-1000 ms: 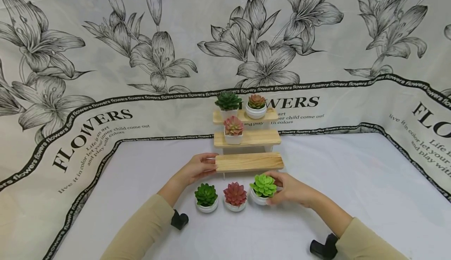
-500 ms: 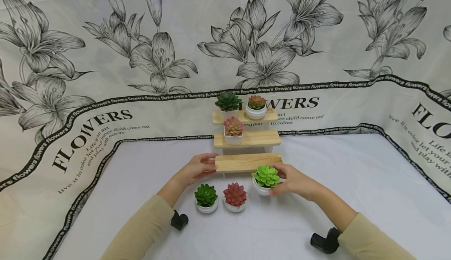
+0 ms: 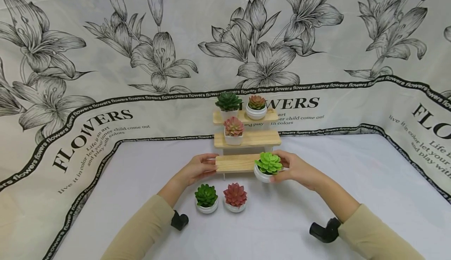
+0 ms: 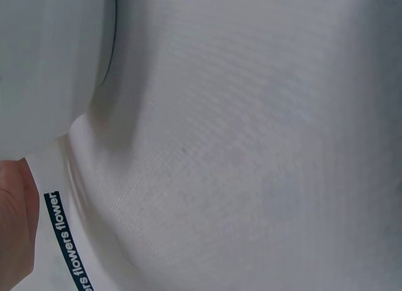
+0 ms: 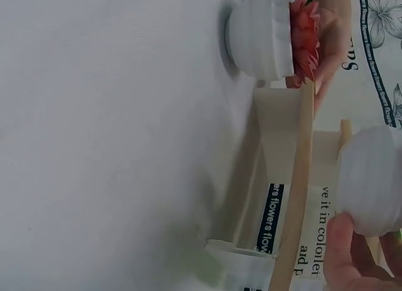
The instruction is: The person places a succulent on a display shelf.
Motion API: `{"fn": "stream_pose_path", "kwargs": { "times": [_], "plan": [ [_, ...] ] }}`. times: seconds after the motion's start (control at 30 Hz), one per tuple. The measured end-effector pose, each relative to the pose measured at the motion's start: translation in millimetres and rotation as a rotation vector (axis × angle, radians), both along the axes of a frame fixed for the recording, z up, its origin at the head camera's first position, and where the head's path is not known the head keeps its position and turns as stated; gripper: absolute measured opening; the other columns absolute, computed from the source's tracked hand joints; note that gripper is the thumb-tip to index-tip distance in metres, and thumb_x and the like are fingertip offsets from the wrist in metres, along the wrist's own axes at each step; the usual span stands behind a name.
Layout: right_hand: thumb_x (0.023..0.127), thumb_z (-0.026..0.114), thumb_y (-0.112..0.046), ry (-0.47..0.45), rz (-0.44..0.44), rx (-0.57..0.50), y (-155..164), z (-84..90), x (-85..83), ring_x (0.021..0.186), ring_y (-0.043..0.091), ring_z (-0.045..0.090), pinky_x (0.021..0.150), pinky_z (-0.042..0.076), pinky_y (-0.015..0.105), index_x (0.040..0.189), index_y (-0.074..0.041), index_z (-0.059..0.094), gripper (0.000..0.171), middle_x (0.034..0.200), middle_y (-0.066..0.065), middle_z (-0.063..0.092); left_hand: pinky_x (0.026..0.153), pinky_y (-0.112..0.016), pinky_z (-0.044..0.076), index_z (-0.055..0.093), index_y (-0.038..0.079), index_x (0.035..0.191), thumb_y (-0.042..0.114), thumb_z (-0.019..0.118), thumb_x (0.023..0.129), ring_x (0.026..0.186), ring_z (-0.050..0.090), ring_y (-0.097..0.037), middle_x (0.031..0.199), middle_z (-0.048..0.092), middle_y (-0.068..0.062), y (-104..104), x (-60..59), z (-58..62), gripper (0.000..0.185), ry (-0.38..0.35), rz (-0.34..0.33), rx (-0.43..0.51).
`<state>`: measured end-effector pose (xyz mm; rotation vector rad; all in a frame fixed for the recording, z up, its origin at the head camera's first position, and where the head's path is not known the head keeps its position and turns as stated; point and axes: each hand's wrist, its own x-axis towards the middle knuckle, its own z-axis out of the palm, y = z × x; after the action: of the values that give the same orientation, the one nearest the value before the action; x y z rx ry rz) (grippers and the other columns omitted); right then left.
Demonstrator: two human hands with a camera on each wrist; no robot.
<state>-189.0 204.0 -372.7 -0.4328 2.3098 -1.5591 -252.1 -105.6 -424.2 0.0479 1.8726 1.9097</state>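
My right hand holds a potted lime-green succulent by its white round pot, raised at the right end of the lowest board of a three-tier wooden plant stand. In the right wrist view the pot is above that board, apart from it. My left hand grips the left end of the same board. On the cloth in front stand a dark green succulent and a red succulent, each in a white round pot. The left wrist view mostly shows white cloth and a close white pot.
A pink succulent stands on the middle board. On the top board are a green succulent and an orange one. Black pipe-like pieces lie by both forearms. A flower-printed cloth hangs behind.
My right hand has lifted the lime-green succulent off the cloth, up and forward to the right end of the lowest board. The left hand has stayed on the board.
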Motion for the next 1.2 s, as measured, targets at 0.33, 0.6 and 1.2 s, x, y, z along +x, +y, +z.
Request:
{"fn": "stream_pose_path", "kwargs": {
  "times": [0.33,0.6,1.2],
  "plan": [
    [0.073,0.075,-0.009,0.003,-0.053,-0.010,-3,14.6,-9.8,0.112,0.027,0.049,0.095,0.043,0.038,0.137,0.006,0.035,0.077,0.128,0.023,0.048,0.092,-0.038,0.050,0.045,-0.004,0.134,-0.009,0.055,0.088,0.092,0.059,-0.018,0.118,0.054,-0.020,2,1.0,0.3,0.048,0.008,0.001,-0.005],
    [0.074,0.074,-0.011,0.010,-0.089,-0.009,-6,24.5,-23.4,0.109,0.026,0.049,0.099,0.040,0.040,0.139,0.003,0.033,0.078,0.127,0.023,0.048,0.091,-0.037,0.050,0.045,-0.005,0.134,-0.009,0.055,0.088,0.092,0.059,-0.018,0.121,0.053,-0.022,0,0.9,0.3,0.047,0.014,0.002,-0.006],
    [0.079,0.070,-0.007,0.026,-0.204,-0.039,-7,31.1,-54.6,0.111,0.028,0.044,0.100,0.040,0.041,0.139,0.004,0.032,0.072,0.126,0.022,0.044,0.093,-0.039,0.049,0.045,-0.004,0.134,-0.008,0.056,0.088,0.093,0.059,-0.019,0.122,0.052,-0.022,1,0.4,1.2,0.047,0.009,0.007,-0.015]
  ]
}}
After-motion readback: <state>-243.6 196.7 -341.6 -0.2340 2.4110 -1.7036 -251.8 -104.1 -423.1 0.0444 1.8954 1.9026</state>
